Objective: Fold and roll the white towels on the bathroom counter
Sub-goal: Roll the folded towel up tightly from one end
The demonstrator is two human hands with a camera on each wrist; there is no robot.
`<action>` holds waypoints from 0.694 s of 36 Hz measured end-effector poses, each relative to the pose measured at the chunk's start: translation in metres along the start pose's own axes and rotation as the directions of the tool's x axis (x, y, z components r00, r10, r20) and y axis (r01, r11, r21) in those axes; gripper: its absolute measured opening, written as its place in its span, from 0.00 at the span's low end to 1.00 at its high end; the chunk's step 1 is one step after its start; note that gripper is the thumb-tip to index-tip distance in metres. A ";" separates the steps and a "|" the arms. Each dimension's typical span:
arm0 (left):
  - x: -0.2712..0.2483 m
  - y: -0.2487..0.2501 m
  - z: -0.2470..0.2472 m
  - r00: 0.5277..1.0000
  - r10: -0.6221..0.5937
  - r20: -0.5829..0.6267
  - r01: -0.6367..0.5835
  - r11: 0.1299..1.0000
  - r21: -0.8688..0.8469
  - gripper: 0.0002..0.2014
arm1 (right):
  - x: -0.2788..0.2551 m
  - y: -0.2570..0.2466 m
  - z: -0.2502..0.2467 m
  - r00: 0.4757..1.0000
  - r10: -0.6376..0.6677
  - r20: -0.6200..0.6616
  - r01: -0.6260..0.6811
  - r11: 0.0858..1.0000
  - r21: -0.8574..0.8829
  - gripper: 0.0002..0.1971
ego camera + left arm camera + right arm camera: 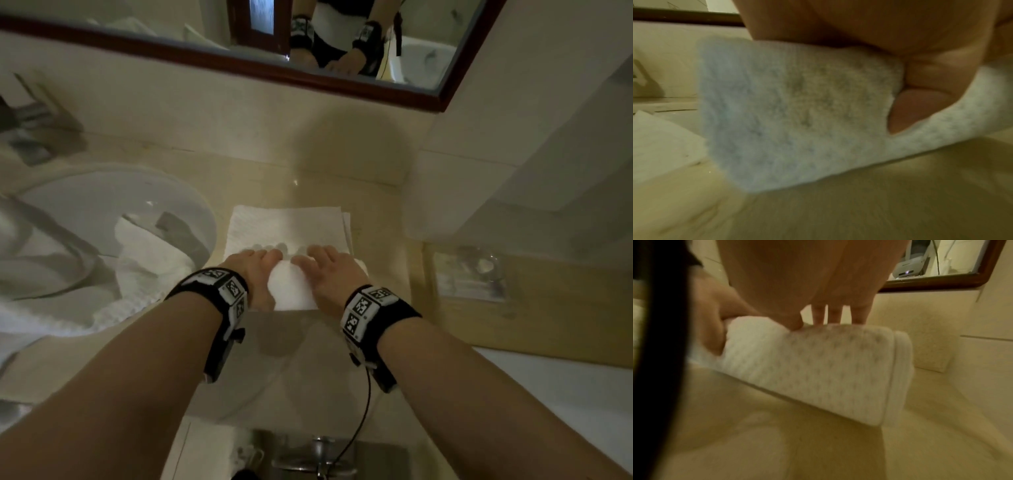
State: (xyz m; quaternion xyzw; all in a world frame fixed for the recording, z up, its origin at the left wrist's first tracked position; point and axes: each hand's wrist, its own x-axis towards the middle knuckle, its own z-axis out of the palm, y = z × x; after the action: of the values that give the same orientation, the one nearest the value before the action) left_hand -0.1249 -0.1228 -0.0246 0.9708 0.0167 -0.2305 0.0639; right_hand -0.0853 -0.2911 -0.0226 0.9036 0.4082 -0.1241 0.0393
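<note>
The beige stone counter (308, 178) runs under a wood-framed mirror (342, 80), with a round white sink (113, 192) at the left holding more crumpled white cloth (144, 260). In the middle of the counter lies the white towel (287, 226), folded into a strip that runs away from the person; its far part lies flat, while the near end is already turned up into a thick roll (818, 363). Both hands sit side by side on top of that roll. The left hand (255, 270) holds it with the fingers curved over the far side and the thumb (916, 110) tucked against the near face. The right hand (329, 270) rests on the roll's right half, fingers (835, 313) fairly straight and reaching over the crest; its thumb also touches the cloth, but whether it grips or only presses I cannot tell. The step in hand looks like the rolling itself, with folding done for this towel and roughly half its length left flat. The next move calls for pushing the roll forward evenly with both hands, keeping it tight and square so the right-hand edges (347, 226) stay aligned.
</note>
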 end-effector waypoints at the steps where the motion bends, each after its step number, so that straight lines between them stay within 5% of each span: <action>1: 0.005 -0.003 -0.004 1.000 -0.013 0.025 0.015 0.999 -0.052 0.40 | -0.001 0.003 0.002 0.999 -0.004 -0.046 0.005 1.000 0.020 0.28; 5: 0.022 -0.012 -0.017 0.995 -0.001 0.099 0.012 0.994 -0.109 0.36 | 0.001 0.014 0.006 0.999 -0.017 -0.042 0.020 0.997 0.076 0.37; 13: 0.047 -0.026 -0.039 0.992 0.096 -0.081 -0.103 0.991 -0.086 0.35 | 0.040 0.030 -0.007 1.000 0.016 -0.017 -0.014 0.997 0.079 0.36; 19: 0.055 -0.023 -0.039 0.923 0.266 -0.278 -0.261 0.964 0.056 0.26 | 0.072 0.045 -0.027 0.980 0.094 0.173 -0.112 0.989 0.097 0.33; 25: 0.060 -0.033 -0.030 0.914 0.373 -0.157 -0.319 0.903 0.289 0.45 | 0.108 0.057 -0.043 0.950 0.142 0.279 -0.145 0.989 -0.009 0.33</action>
State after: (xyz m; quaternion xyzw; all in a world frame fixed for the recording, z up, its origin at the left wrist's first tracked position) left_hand -0.0594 -0.0863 -0.0286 0.9769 -0.1801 -0.1124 -0.0247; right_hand 0.0342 -0.2424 -0.0102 0.9045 0.3312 -0.2494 0.1003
